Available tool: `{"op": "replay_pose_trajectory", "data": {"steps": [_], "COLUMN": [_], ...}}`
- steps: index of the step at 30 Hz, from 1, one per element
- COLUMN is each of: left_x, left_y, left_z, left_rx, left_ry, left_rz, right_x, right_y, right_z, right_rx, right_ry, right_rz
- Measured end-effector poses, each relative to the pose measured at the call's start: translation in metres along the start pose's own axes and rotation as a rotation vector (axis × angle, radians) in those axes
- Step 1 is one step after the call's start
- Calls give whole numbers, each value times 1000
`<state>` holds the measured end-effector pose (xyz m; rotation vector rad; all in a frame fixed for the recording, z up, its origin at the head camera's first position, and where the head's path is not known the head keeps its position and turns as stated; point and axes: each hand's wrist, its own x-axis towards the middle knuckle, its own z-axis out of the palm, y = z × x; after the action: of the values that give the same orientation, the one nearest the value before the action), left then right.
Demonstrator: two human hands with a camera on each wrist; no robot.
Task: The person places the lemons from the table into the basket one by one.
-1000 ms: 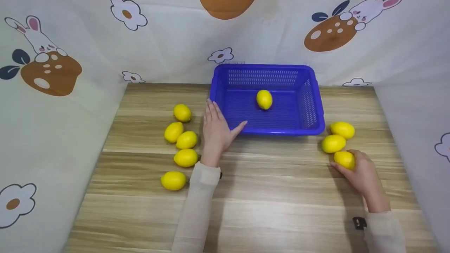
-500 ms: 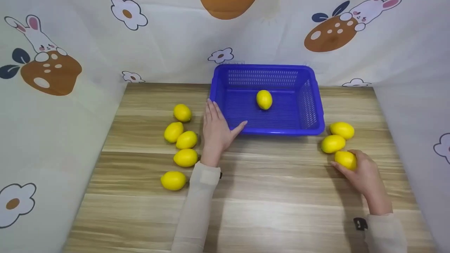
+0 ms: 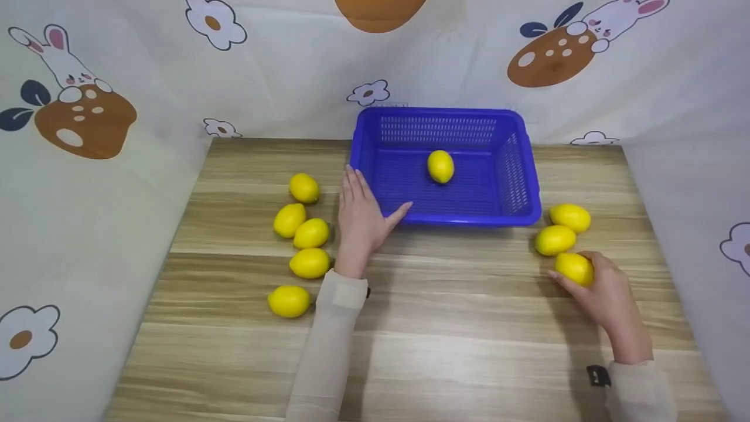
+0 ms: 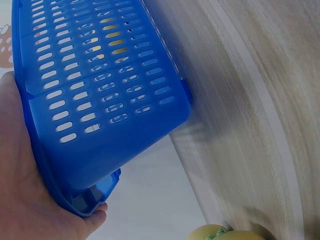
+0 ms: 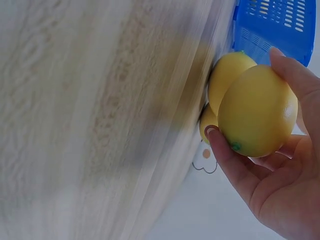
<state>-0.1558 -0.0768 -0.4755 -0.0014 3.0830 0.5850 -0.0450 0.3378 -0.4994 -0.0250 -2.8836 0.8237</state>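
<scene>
A blue plastic basket (image 3: 445,220) stands at the back of the table with one lemon (image 3: 440,166) inside. My left hand (image 3: 358,217) rests at its front left corner, fingers straight along the left rim and thumb spread over the front rim. In the left wrist view that hand (image 4: 30,185) lies against the basket's rim (image 4: 50,192). On the right, my right hand (image 3: 606,290) grips a lemon (image 3: 574,268) between thumb and fingers. The right wrist view shows this held lemon (image 5: 257,110) up close, overlapping two lemons behind it.
Two lemons, one (image 3: 570,218) behind the other (image 3: 555,240), lie right of the basket, just beyond the right hand. Several lemons (image 3: 309,264) lie in a loose column left of the left forearm. Patterned cloth (image 3: 281,64) hangs behind and beside the wooden table (image 3: 445,328).
The right hand and its lemon have shifted only slightly. My left hand, the basket and the other lemons stay where they were.
</scene>
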Motion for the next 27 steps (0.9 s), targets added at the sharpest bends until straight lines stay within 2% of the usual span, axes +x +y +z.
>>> {"op": "replay_pose_trajectory", "data": {"steps": [11, 27], "left_x": [0, 2], "left_y": [0, 0], "left_z": [0, 2], "left_rx": [10, 20], "left_ry": [11, 11], "left_rz": [2, -3], "right_x": [0, 3], "right_y": [-8, -20], "right_z": [-3, -9], "right_rx": [27, 16], "right_ry": [17, 13], "right_rz": [-41, -57]}}
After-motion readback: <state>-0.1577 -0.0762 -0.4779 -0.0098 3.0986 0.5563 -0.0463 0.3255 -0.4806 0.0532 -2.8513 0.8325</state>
